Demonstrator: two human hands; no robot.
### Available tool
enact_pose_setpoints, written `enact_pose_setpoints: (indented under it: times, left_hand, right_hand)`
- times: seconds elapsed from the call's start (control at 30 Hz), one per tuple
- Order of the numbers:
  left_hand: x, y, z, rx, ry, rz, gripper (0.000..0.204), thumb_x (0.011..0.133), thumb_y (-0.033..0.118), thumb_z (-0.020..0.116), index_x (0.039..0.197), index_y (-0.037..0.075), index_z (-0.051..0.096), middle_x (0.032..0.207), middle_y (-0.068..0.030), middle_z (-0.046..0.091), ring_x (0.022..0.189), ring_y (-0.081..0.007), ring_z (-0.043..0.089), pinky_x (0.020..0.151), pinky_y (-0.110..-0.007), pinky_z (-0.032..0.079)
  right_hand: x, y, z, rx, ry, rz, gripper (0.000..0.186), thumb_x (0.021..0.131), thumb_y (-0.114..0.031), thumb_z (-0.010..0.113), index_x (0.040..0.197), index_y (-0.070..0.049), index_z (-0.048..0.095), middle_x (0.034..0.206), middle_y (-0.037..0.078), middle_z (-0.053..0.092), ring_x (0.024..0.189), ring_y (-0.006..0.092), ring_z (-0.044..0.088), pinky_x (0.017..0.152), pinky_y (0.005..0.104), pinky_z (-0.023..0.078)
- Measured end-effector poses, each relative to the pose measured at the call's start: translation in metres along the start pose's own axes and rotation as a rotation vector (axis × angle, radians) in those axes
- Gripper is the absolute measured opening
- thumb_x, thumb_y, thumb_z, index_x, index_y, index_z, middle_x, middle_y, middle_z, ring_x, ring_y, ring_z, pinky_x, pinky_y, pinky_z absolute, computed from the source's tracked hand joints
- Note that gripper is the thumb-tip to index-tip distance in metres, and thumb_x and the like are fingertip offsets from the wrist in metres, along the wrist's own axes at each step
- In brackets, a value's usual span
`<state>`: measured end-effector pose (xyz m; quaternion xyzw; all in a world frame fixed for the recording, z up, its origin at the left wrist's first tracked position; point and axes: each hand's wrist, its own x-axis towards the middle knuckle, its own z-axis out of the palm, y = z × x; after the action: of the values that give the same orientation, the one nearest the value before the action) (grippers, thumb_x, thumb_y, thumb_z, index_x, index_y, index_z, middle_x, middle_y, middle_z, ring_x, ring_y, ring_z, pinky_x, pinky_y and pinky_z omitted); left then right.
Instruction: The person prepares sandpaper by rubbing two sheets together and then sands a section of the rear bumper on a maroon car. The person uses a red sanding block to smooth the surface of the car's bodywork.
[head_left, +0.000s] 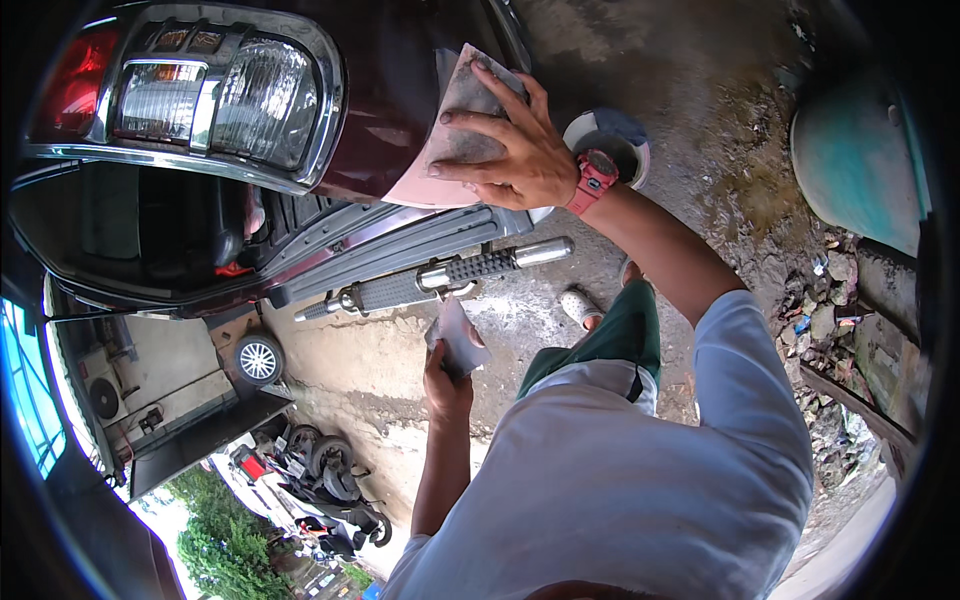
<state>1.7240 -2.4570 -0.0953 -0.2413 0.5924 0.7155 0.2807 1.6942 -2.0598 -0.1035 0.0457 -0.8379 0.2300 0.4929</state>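
My right hand, with a red watch on its wrist, lies with fingers spread on a corner of a dark maroon vehicle panel. Beneath the fingers is a grey patch edged by a pale pink band; whether a thin sheet lies under the palm, I cannot tell. Lower down, my left hand grips a thin grey sheet by its lower end, thumb along its side. That sheet stands apart from the vehicle, just below the chrome-ended side step.
A chrome-framed lamp is at the upper left. Behind my right wrist stands a bucket with a bluish cloth on its rim. Rubble and a teal rounded container are to the right. A wheel and motorcycle stand farther left.
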Motion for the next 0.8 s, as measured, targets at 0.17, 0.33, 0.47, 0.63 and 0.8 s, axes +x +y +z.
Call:
enact_pose_setpoints:
  times: [0.17,0.33,0.47,0.63,0.8]
  left_hand:
    - [0.008,-0.004,0.004,-0.001,0.027,-0.021,0.044,0.102,0.022,0.058,0.140,0.003,0.052,0.134,-0.0100,0.062,0.128,-0.0250,0.057,0.112,-0.040,0.043]
    - [0.016,-0.003,0.010,-0.012,-0.012,-0.031,0.043,0.101,0.021,0.058,0.140,0.004,0.052,0.132,-0.0094,0.061,0.126,-0.0243,0.057,0.112,-0.039,0.043]
    - [0.020,0.000,0.009,-0.005,0.011,-0.040,0.043,0.102,0.020,0.057,0.141,0.003,0.051,0.134,-0.0106,0.060,0.128,-0.0244,0.056,0.112,-0.039,0.042]
    - [0.031,0.001,0.006,-0.017,0.048,-0.053,0.044,0.103,0.019,0.054,0.143,0.002,0.049,0.137,-0.0122,0.059,0.130,-0.0257,0.055,0.114,-0.041,0.042]
    - [0.038,0.002,0.005,-0.018,0.059,-0.099,0.043,0.104,0.019,0.053,0.143,0.001,0.049,0.137,-0.0131,0.059,0.131,-0.0269,0.055,0.115,-0.042,0.041]
  right_hand:
    - [0.003,0.013,0.011,0.044,0.021,-0.025,0.041,0.083,-0.038,0.075,0.121,-0.051,0.071,0.149,-0.003,0.050,0.152,0.0437,0.025,0.111,0.0705,0.023]
    - [0.004,0.011,0.019,0.125,0.065,-0.014,0.037,0.084,-0.036,0.077,0.119,-0.048,0.073,0.147,0.000,0.049,0.151,0.0462,0.028,0.110,0.0691,0.027]
    - [-0.001,0.008,0.025,0.148,0.098,0.051,0.039,0.082,-0.035,0.079,0.119,-0.048,0.073,0.146,0.000,0.049,0.150,0.0464,0.028,0.108,0.0697,0.029]
    - [0.000,0.005,0.026,0.112,0.097,0.089,0.041,0.080,-0.032,0.079,0.118,-0.048,0.073,0.145,-0.002,0.051,0.150,0.0448,0.029,0.106,0.0709,0.030]
    - [0.004,0.009,0.022,0.139,0.045,0.035,0.043,0.078,-0.026,0.080,0.117,-0.044,0.075,0.142,0.002,0.051,0.148,0.0475,0.033,0.106,0.0696,0.033]
